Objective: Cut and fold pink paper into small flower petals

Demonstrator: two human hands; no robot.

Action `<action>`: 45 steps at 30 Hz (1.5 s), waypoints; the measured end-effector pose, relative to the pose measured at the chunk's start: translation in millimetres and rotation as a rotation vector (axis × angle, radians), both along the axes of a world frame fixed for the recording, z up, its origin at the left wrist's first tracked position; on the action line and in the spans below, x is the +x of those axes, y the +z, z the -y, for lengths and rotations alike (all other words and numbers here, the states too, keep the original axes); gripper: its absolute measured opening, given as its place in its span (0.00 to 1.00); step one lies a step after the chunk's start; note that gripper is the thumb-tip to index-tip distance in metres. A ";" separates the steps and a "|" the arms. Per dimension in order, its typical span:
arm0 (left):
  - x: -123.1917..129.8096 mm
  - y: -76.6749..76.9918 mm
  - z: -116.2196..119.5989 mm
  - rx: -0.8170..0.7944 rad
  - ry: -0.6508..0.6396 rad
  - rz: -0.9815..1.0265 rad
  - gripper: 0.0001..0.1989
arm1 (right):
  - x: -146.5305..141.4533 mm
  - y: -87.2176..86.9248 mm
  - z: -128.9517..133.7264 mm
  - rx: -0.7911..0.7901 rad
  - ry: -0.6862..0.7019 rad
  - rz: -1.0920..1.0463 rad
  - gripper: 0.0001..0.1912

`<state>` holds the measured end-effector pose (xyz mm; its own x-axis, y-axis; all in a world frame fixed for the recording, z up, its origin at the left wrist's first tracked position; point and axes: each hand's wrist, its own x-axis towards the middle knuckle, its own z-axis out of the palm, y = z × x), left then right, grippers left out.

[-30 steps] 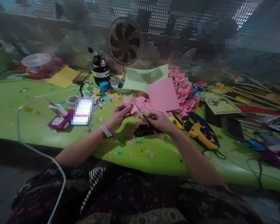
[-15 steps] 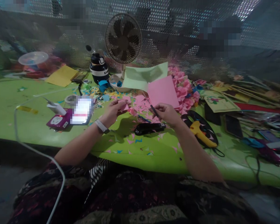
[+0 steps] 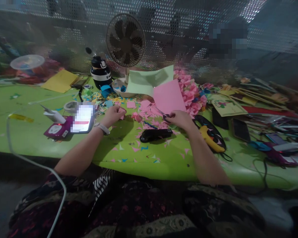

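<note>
My left hand (image 3: 115, 114) is closed at the left edge of the paper scraps, with a small piece of pink paper (image 3: 122, 116) showing at its fingers. My right hand (image 3: 180, 119) grips scissors (image 3: 161, 112) by their dark handles, the blades pointing away and to the left over pink scraps (image 3: 149, 110). Between the hands lie a pink paper square (image 3: 131, 104) and a crumpled pink paper piece (image 3: 137, 116). A black stapler (image 3: 156, 135) lies nearer to me. Beyond my right hand, a pink sheet (image 3: 169, 96) leans on a pale green sheet (image 3: 149, 81).
Pink paper flowers (image 3: 188, 89) are heaped behind the sheets. A fan (image 3: 125, 41) and a dark bottle (image 3: 100, 72) stand at the back. A lit phone (image 3: 82, 119) and purple power strip (image 3: 59, 128) lie left, a yellow glue gun (image 3: 211, 139) right.
My hands have moved further apart, the left one to the left and the right one slightly to the right. The scissor blades show more plainly. The whole view has shifted a little.
</note>
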<state>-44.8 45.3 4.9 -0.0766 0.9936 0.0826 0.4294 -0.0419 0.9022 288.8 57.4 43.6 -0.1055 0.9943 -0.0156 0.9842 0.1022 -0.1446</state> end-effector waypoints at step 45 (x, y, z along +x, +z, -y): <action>41.4 10.3 33.9 0.436 -0.393 -0.275 0.14 | -86.7 44.6 18.2 0.071 0.681 0.041 0.05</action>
